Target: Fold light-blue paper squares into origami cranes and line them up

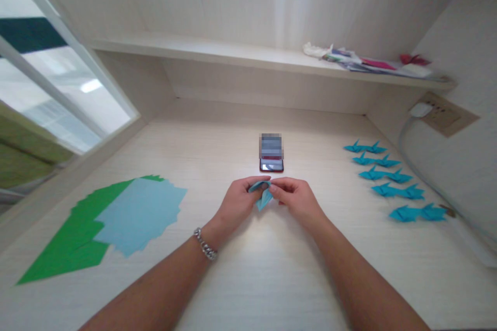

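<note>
Both hands meet over the middle of the pale wooden desk (248,269). My left hand (237,201), with a metal bracelet (205,244) on its wrist, and my right hand (295,199) pinch a small folded piece of light blue paper (263,195) between their fingertips. The paper's point hangs down between the two hands, just above the desk. A phone (271,161) lies flat right behind the hands.
A fanned stack of light blue sheets (142,214) on green sheets (73,243) lies at the left. Several folded blue paper figures (392,178) sit in a row at the right. A shelf (272,59) holds papers (361,62). A wall socket (442,114) with a cable is at the right.
</note>
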Motion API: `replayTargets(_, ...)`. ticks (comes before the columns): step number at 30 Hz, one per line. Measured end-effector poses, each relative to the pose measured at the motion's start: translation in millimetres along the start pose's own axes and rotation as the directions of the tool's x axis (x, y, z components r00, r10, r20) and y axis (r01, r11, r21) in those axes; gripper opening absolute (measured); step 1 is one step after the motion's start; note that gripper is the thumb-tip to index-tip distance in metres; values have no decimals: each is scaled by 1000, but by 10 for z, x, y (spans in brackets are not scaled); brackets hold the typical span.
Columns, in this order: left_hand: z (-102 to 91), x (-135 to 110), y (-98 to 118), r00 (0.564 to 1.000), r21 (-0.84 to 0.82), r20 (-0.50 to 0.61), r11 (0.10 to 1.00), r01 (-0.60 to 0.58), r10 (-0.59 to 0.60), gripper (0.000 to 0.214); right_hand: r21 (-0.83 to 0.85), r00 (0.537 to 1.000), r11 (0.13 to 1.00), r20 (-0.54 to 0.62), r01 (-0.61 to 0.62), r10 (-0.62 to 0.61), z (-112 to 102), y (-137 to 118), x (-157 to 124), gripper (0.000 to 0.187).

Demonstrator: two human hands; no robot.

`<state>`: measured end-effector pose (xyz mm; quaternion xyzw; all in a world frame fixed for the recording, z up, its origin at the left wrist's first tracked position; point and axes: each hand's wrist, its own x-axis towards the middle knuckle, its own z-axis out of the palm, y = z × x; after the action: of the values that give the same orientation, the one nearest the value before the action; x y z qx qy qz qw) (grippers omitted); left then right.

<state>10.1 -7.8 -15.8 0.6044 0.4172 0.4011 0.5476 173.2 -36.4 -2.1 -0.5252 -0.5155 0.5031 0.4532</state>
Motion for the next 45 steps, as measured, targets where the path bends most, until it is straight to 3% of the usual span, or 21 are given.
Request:
replayTargets(13, 6, -38, 30, 995, 221, 11, 970, -100, 100, 39, -262, 989, 959, -73, 104, -127, -8, -23, -42, 19)
replayTargets(23, 32, -39, 76, 998, 84, 56, 996, -25, 20, 48, -495, 943, 833, -71, 249, -324, 0, -29, -76, 20)
replayTargets(29, 24, -31, 51, 996, 56, 77, 997, 46, -50, 50, -476, 947, 851, -100, 223, -304, 20, -25, -74, 15)
replayTargets(36, 35, -28, 42, 990, -21, 113, 995, 93, -90, 42, -477, 946, 840, -49, 259, -320, 32, -9, -72, 16)
replayTargets(42, 63, -37, 25, 985, -116, 118, 984, 136, -123, 37, -458, 950, 861, -97, 221, -295, 19, 2, -68, 13)
replayTargets(45, 62, -55, 35, 984, -110, 142, 986, 125, -109, 28, -406, 956, 880, -47, 248, -291, 13, -10, -64, 18)
